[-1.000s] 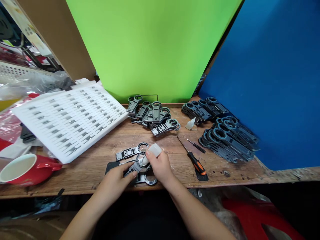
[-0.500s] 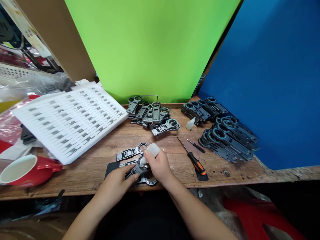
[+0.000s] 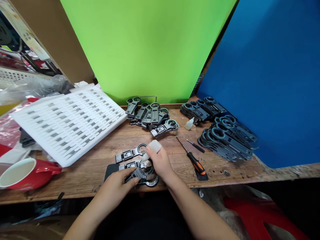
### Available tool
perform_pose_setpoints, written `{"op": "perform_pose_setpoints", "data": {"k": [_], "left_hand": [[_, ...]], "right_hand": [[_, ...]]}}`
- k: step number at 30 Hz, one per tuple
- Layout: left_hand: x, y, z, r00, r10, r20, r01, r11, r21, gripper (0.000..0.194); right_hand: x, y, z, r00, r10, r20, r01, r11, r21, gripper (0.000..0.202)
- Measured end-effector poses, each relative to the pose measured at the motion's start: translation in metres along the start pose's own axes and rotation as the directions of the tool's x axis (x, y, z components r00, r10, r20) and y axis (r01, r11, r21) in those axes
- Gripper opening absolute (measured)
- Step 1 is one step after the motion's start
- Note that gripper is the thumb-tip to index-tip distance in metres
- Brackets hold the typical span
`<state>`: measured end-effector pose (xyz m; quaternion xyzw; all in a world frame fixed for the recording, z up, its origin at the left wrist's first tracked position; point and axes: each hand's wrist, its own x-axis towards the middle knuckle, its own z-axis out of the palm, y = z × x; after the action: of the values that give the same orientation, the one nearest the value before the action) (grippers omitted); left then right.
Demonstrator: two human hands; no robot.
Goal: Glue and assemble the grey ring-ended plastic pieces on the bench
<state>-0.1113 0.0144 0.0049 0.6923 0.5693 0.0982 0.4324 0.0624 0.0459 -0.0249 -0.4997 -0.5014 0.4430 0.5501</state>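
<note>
My left hand (image 3: 119, 184) grips a grey ring-ended part (image 3: 145, 168) between thumb and fingers near the table's front edge. In my right hand (image 3: 161, 161) is a small white squeeze bottle (image 3: 155, 146), tilted with its nozzle down at the held part's ring. Whether the tip touches the ring is too small to tell. Just behind lies another ring-ended part (image 3: 128, 154) on the wood. More such parts lie beneath and beside the held one, partly hidden by my hands. A black pad (image 3: 111, 170) shows left of them.
A white tray (image 3: 70, 123) of small metal pieces lies left, behind a red mug (image 3: 30, 173). Ring-ended parts are piled at the back (image 3: 152, 115) and right (image 3: 227, 136). Nearer are an orange-black screwdriver (image 3: 196, 162), a thin screwdriver (image 3: 196, 146) and another small bottle (image 3: 189, 124).
My right hand has lifted the bottle slightly and shifted it right, uncovering more of the ring. The view has moved a little. My left hand keeps its hold.
</note>
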Motion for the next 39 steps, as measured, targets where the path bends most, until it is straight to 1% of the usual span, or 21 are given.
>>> {"op": "perform_pose_setpoints", "data": {"k": [4,7,11,15,21,25,30,35,39], "left_hand": [[0.0,-0.001,0.001,1.0,0.005,0.024,-0.004,1.0,-0.016,0.047],[0.0,-0.002,0.002,1.0,0.01,0.013,-0.01,0.999,-0.035,0.046],[0.0,-0.002,0.002,1.0,0.008,-0.001,-0.008,1.0,-0.027,0.046],[0.0,0.0,0.002,1.0,0.003,0.026,-0.003,1.0,-0.023,0.046],[-0.001,-0.001,0.002,1.0,0.01,-0.007,-0.01,1.0,-0.002,0.048],[0.0,-0.006,0.003,1.0,-0.004,-0.031,0.004,1.0,0.005,0.05],[0.003,-0.012,0.003,0.999,-0.004,-0.033,0.004,1.0,-0.003,0.053],[0.005,-0.017,0.002,0.998,0.011,-0.054,-0.011,1.0,0.003,0.052],[0.005,-0.018,0.001,0.999,0.018,-0.045,-0.018,1.0,-0.009,0.051]], "right_hand": [[0.005,0.002,-0.003,1.0,-0.01,-0.026,0.011,0.999,0.031,0.023],[0.006,0.002,-0.005,1.0,0.001,-0.031,0.001,0.999,0.053,0.022],[0.007,0.003,-0.007,0.997,0.017,-0.075,-0.013,0.998,0.056,0.023],[0.006,0.008,-0.009,0.996,0.002,-0.085,0.003,0.998,0.057,0.024],[0.007,0.01,-0.015,0.991,0.002,-0.131,-0.001,1.0,0.005,0.022],[0.007,0.007,-0.018,0.991,-0.004,-0.132,0.003,1.0,-0.003,0.022],[0.004,0.009,-0.019,0.987,-0.006,-0.158,0.003,1.0,-0.019,0.024],[-0.002,0.011,-0.019,0.984,-0.068,-0.165,0.05,0.992,-0.113,0.024],[-0.004,0.008,-0.02,0.983,-0.099,-0.155,0.07,0.981,-0.183,0.023]]}}
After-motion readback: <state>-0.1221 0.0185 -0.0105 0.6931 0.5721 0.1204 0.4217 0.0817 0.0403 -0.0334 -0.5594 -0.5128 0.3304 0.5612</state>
